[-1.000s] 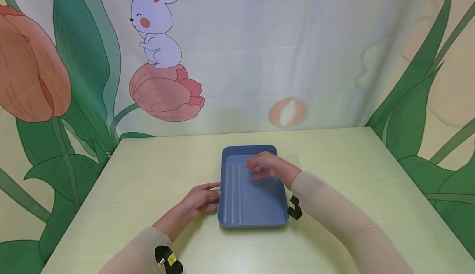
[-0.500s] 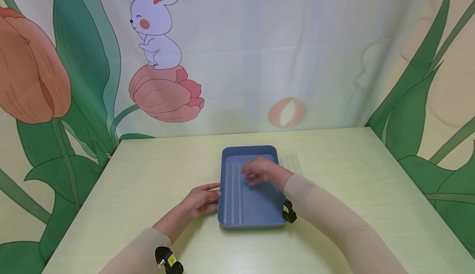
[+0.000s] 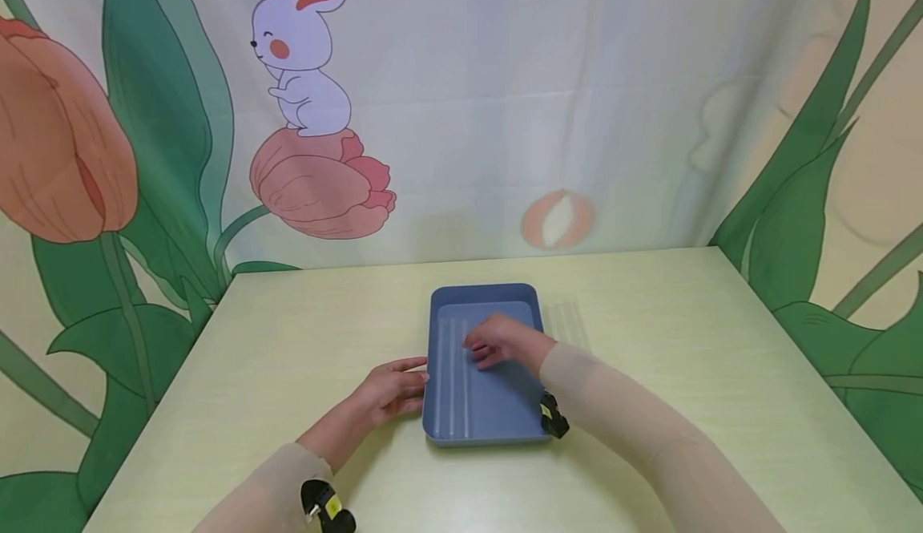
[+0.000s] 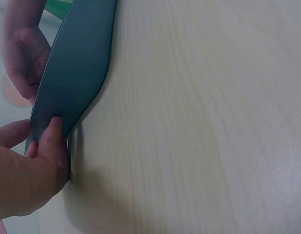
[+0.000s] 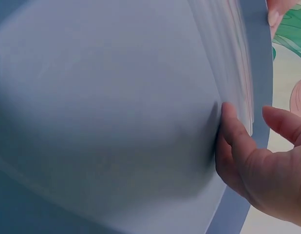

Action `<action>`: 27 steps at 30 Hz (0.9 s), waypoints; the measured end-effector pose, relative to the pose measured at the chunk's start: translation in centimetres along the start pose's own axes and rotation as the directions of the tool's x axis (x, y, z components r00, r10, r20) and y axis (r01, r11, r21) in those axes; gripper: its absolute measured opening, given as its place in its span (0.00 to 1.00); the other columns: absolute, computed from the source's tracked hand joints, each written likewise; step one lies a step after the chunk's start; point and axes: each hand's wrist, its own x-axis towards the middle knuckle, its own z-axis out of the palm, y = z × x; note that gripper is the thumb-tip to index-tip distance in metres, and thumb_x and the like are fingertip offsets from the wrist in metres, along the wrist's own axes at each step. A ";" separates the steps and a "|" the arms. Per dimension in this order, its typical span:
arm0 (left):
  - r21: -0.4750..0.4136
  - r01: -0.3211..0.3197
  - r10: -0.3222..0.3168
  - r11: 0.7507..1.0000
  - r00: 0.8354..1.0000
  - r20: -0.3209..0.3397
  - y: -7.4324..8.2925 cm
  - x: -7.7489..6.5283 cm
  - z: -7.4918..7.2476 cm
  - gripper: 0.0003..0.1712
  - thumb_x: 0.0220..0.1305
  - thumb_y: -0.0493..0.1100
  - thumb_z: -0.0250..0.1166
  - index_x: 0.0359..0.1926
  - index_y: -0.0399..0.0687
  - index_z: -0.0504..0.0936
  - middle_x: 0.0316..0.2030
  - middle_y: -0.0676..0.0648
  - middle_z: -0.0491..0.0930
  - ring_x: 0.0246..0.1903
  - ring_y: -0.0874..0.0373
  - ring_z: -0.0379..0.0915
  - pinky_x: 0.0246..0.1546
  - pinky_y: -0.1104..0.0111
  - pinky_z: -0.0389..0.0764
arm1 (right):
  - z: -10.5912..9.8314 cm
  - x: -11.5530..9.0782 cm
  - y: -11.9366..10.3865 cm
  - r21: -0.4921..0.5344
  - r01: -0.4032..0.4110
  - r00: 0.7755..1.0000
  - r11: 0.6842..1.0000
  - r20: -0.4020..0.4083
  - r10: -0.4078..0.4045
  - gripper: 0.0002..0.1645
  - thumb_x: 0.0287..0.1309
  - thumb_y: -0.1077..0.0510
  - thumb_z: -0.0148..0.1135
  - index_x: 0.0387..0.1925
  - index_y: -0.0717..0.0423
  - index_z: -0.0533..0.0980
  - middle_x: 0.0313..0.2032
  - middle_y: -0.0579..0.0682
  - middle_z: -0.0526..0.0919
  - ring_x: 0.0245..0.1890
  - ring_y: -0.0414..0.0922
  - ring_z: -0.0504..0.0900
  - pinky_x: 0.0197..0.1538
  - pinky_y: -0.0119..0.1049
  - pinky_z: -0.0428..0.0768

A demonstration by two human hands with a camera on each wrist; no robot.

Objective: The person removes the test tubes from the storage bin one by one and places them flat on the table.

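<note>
A shallow blue tray [image 3: 512, 405] sits on the table. Along its left side lie several long clear tube-like pieces [image 3: 453, 389], side by side. My right hand [image 3: 501, 341] is inside the tray; in the right wrist view its fingertips [image 5: 227, 109] are right at the edge of the clear pieces [image 5: 233, 63], with the thumb held apart. My left hand [image 3: 392, 390] rests against the tray's left wall, fingers fairly straight, and the left wrist view has its fingertips [image 4: 55, 122] on the outer wall [image 4: 82, 63].
Just right of the tray, more clear pieces [image 3: 570, 321] lie on the pale wooden table [image 3: 671, 333], partly behind the right forearm. A printed curtain [image 3: 461, 116] with a rabbit and tulips hangs along the table's far edge.
My right hand has moved left and toward me inside the tray, to the clear pieces. More of the pieces right of the tray shows. The left hand and tray stay put.
</note>
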 end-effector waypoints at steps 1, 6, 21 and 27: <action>-0.002 -0.002 0.002 1.000 1.000 0.002 0.0 0.0 0.0 0.32 0.72 0.31 0.58 0.74 0.31 0.63 0.51 0.42 0.85 0.43 0.58 0.83 0.45 0.64 0.88 | 0.1 0.4 0.1 -0.007 -0.002 1.000 1.000 -0.011 0.002 0.29 0.64 0.67 0.61 0.65 0.71 0.68 0.64 0.69 0.75 0.52 0.53 0.82 0.61 0.49 0.85; 0.001 0.001 -0.001 1.000 1.000 -0.007 -0.1 0.1 -0.1 0.31 0.72 0.31 0.58 0.74 0.32 0.64 0.52 0.41 0.84 0.42 0.58 0.83 0.45 0.64 0.88 | -0.5 10.4 4.3 0.014 0.008 1.000 1.000 -0.020 -0.008 0.28 0.54 0.67 0.68 0.58 0.68 0.74 0.54 0.67 0.80 0.47 0.55 0.85 0.47 0.51 0.89; 0.012 -0.001 0.001 1.000 1.000 -0.003 0.0 0.1 -0.2 0.31 0.73 0.31 0.58 0.74 0.32 0.64 0.56 0.38 0.83 0.43 0.58 0.83 0.45 0.64 0.88 | -0.4 18.4 7.6 0.043 0.013 0.995 0.999 -0.096 -0.009 0.37 0.48 0.70 0.71 0.62 0.67 0.70 0.53 0.60 0.82 0.48 0.57 0.84 0.39 0.52 0.90; 0.014 0.006 -0.006 1.000 1.000 -0.014 0.0 0.0 -0.1 0.31 0.73 0.32 0.58 0.74 0.32 0.65 0.52 0.41 0.85 0.42 0.58 0.83 0.45 0.64 0.89 | 0.2 15.8 6.3 0.070 -0.001 0.995 0.998 -0.100 0.008 0.37 0.50 0.74 0.69 0.62 0.65 0.68 0.50 0.59 0.82 0.47 0.56 0.83 0.43 0.52 0.90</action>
